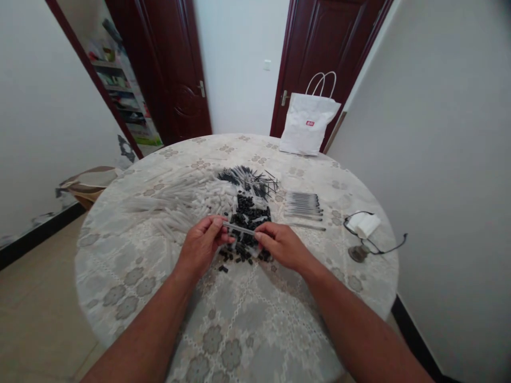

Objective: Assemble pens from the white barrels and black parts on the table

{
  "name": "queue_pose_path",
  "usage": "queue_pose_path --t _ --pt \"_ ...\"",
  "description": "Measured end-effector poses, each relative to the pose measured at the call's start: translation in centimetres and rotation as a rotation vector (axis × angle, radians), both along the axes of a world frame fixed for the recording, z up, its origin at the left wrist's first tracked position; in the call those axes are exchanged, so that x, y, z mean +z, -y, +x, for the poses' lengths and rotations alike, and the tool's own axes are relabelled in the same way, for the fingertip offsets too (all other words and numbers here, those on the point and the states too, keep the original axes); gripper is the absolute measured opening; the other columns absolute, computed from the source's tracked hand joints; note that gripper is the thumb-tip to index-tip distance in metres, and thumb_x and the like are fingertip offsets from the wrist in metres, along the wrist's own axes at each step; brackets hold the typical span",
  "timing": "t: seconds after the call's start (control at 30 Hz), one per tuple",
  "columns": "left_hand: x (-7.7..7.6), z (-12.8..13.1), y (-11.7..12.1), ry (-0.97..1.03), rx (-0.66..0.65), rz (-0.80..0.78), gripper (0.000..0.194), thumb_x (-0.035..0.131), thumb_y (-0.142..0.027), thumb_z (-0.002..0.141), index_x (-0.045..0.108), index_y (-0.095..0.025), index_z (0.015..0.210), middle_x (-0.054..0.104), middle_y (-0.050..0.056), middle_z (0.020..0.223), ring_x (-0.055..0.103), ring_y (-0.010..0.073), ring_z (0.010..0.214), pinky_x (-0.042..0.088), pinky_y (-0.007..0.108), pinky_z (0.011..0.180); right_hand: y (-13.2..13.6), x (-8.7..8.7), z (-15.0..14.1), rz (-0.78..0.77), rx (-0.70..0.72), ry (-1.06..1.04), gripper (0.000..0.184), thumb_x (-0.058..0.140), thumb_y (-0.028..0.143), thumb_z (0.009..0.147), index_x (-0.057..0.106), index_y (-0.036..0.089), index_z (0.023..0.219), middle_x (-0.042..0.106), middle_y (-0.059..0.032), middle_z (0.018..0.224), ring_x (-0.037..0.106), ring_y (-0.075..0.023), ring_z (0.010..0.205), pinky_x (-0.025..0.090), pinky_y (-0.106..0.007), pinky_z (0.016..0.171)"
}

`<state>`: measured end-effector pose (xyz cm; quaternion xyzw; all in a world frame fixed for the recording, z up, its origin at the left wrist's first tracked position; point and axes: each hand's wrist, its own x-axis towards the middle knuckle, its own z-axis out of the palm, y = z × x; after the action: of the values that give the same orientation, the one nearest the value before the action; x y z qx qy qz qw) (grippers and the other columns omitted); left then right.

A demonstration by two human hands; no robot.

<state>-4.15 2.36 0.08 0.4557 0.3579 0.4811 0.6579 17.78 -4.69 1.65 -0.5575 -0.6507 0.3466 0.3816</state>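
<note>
Both hands meet over the middle of the round counter (120, 276), which is covered with a pale flower-patterned cloth. The left hand (202, 246) pinches one end of a single clear pen barrel (238, 229) between thumb and fingers (215, 223), the other fingers curled in. The right hand (281, 246) grips the barrel's opposite end, its fingers (261, 235) pressed together around it. The barrel lies nearly level, just above the counter, bridging the two hands.

Directly under and behind the barrel lies one heap of small black caps (250, 213), far too many to count; a few strays lie loose at its near edge by the hands. Behind that heap is one bundle of thin black refills (249, 180), fanned out and also beyond counting. To the left spreads one wide pile of clear barrels (179, 205), overlapping so much that no count is possible.

Right of the black heap sits one neat row of finished pens (303, 205), roughly eight or nine side by side, with one more pen (309, 227) lying apart just in front of them. Further right lies one pair of glasses (371, 239) with a white folded cloth (364, 223) resting on them. One white paper bag (308, 123) with two handles stands at the far edge of the counter. Two dark red doors are in view behind.
</note>
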Motion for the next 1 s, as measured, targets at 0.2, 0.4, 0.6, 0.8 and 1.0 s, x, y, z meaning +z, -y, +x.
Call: queue_pose_path --t 0.2,0.4,0.6,0.8,1.0 --pt "-0.3 0.3 0.7 -0.297 -0.198 0.113 0.042 0.073 -0.049 0.086 0.072 -0.017 0.113 0.076 0.008 0.094 0.073 0.0189 0.074 0.061 0.033 0.076 0.0 0.2 0.7 0.462 0.094 0.435 0.018 0.055 0.026 0.102 0.069 0.018 0.111 0.072 -0.0084 0.102 0.062 -0.0203 0.096 0.047 -0.034 0.090" --pt "0.3 0.3 0.9 -0.394 -0.076 0.209 0.040 0.069 -0.051 0.088 0.072 -0.017 0.109 0.074 0.005 0.088 0.069 0.0169 0.065 0.059 0.031 0.065 -0.5 0.4 7.6 0.297 -0.195 0.741 0.016 0.061 0.025 0.097 0.075 0.018 0.103 0.068 -0.0108 0.101 0.059 -0.0245 0.102 0.044 -0.037 0.096" --pt "1.1 0.2 1.1 -0.419 -0.029 0.231 0.035 0.069 -0.048 0.088 0.072 -0.016 0.101 0.071 0.003 0.079 0.066 0.0159 0.060 0.056 0.028 0.062 -1.5 -1.7 13.4 -0.130 -0.424 0.957 0.024 0.062 0.026 0.093 0.080 0.021 0.108 0.071 -0.0116 0.108 0.060 -0.0251 0.106 0.041 -0.032 0.096" --pt "1.5 0.1 1.3 -0.449 -0.018 0.250 0.035 0.068 -0.049 0.087 0.073 -0.016 0.099 0.072 0.003 0.079 0.067 0.0159 0.059 0.053 0.026 0.060 -1.8 -2.4 13.1 -0.131 -0.452 0.976 0.030 0.060 0.024 0.092 0.077 0.020 0.116 0.070 -0.0149 0.115 0.059 -0.0270 0.111 0.040 -0.032 0.095" --pt "1.5 0.1 1.0 -0.430 0.071 0.226 0.036 0.072 -0.051 0.081 0.074 -0.017 0.093 0.073 0.003 0.074 0.065 0.0166 0.056 0.053 0.027 0.058 -1.5 -2.1 12.5 -0.081 -0.384 0.935 0.028 0.062 0.021 0.090 0.074 0.019 0.116 0.069 -0.0128 0.116 0.060 -0.0245 0.111 0.041 -0.029 0.094"
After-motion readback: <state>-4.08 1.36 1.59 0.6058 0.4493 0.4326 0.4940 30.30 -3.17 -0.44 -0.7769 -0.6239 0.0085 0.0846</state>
